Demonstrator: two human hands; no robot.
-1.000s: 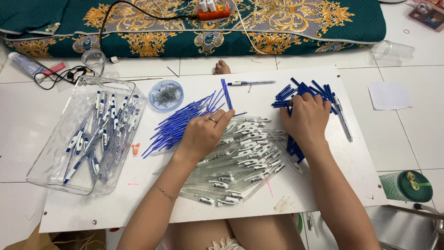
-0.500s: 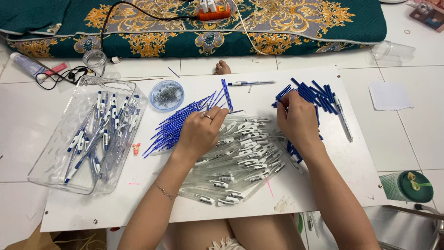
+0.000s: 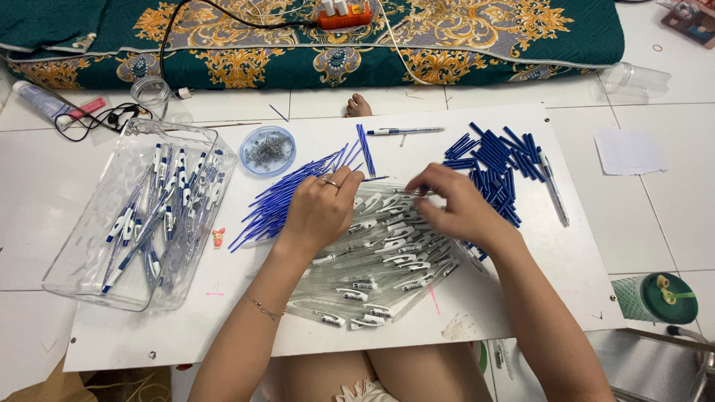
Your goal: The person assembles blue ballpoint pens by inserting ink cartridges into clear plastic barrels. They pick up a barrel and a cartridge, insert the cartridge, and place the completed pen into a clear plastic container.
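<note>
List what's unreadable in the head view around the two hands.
- Left hand: fingertips curl down into the clear pen barrels; grip hidden.
- Right hand: thing pinched is too small to tell.
- Small blue dish: contents are tiny, kind unclear.
- Green cup: partly cut off by the board's corner.

You have two hands here: one left hand [image 3: 322,211] and one right hand [image 3: 456,208]. There is one white board [image 3: 521,298], one clear tray [image 3: 97,246] and one small round dish [image 3: 269,150]. One finished pen [image 3: 406,131] lies alone at the top. The blue refills [image 3: 287,197], the blue caps [image 3: 495,160] and the clear pen tubes [image 3: 380,260] are heaps, too many to count. One green cup [image 3: 655,296] stands at your right.
</note>
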